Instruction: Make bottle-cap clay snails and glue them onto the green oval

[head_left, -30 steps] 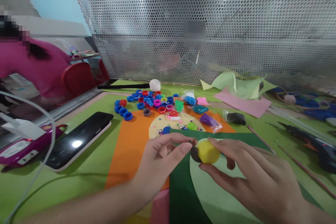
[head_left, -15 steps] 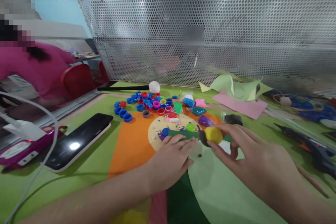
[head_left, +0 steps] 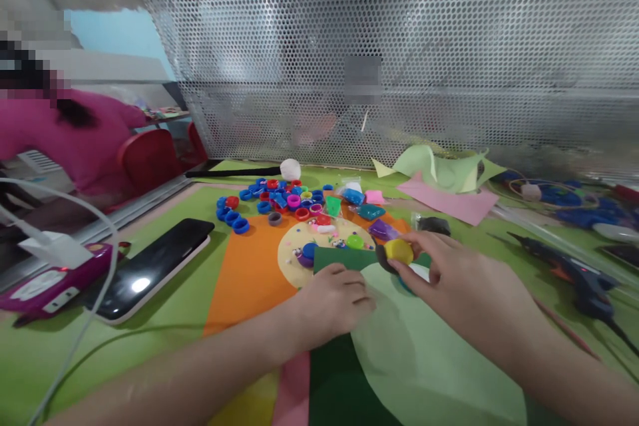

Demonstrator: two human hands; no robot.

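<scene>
My right hand (head_left: 444,273) pinches a yellow round piece with a dark grey edge (head_left: 399,251) between thumb and fingers. Below it, partly covered by the hand, is a white round thing with a blue rim (head_left: 409,285). My left hand (head_left: 332,303) lies over dark green paper (head_left: 332,373) and a pale green paper shape (head_left: 434,353); its fingers are curled in, and anything inside them is hidden. Just beyond, a cream paper circle (head_left: 289,259) carries small coloured figures, with orange paper (head_left: 239,279) under it.
Several coloured bottle-cap rings (head_left: 264,206) and small bags of coloured clay (head_left: 370,212) lie behind. At left are a phone (head_left: 154,266) and a purple power strip (head_left: 54,286) with a cable. A glue gun (head_left: 574,266) lies right. A perforated metal panel (head_left: 279,80) stands behind; a person in pink (head_left: 94,140) sits left.
My left hand's fingers have curled inward from a stretched pose, and the small dark bit near them is no longer visible. My right hand still holds the yellow piece. The view has shifted slightly.
</scene>
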